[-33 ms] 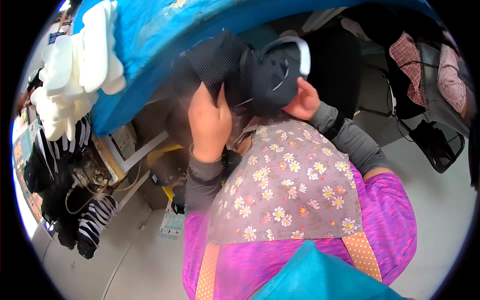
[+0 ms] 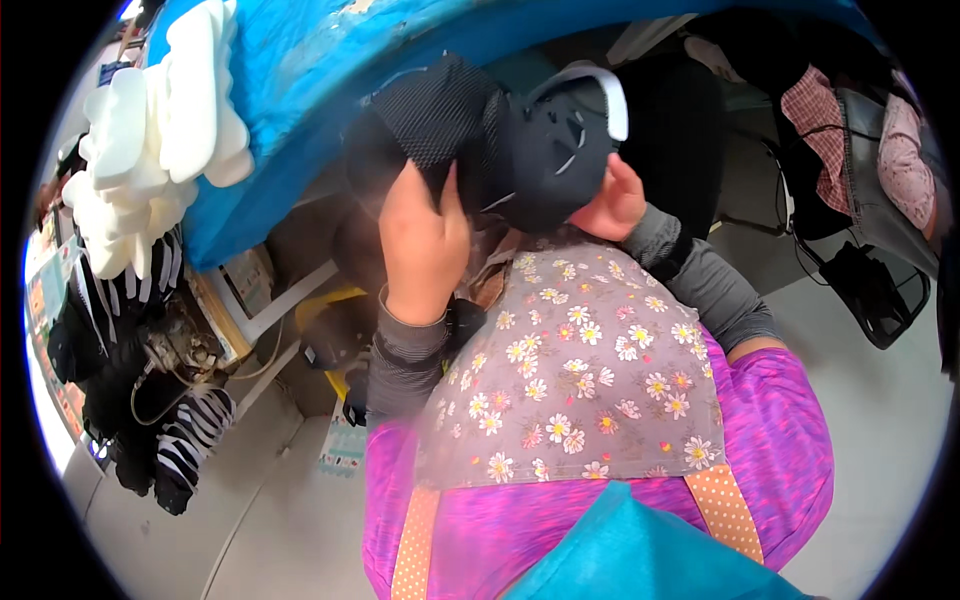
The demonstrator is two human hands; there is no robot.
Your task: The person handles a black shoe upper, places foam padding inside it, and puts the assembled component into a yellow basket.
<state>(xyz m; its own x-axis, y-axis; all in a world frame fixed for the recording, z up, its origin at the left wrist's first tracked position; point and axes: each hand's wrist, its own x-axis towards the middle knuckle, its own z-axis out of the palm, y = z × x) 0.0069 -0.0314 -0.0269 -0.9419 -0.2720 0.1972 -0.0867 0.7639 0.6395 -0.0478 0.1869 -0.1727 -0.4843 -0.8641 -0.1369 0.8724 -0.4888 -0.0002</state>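
In front of my lap I hold a black cap [image 2: 540, 165], with a coarse mesh panel [image 2: 440, 110] on its left part and a curved white band [image 2: 612, 105] along its right edge. My left hand [image 2: 424, 240] grips the near edge of the mesh part between thumb and fingers. At the right end, my right hand [image 2: 615, 200] is closed against the cap's lower edge, fingers bent just below the white band. Part of the dark bundle beyond my left hand is blurred, so I cannot tell whether it belongs to the same cap.
A table edge draped in blue sheeting [image 2: 290, 110] runs along the far side. Stacked white scalloped pieces [image 2: 195, 95] lie at its left end. Black and striped cloth items [image 2: 195, 440] hang at the left. A black-framed chair [image 2: 875, 290] and clothing are at the right.
My left hand has shifted slightly to the right, and the cap has turned a little with it. The white band sits a bit farther right. My right hand stays at the cap's edge.
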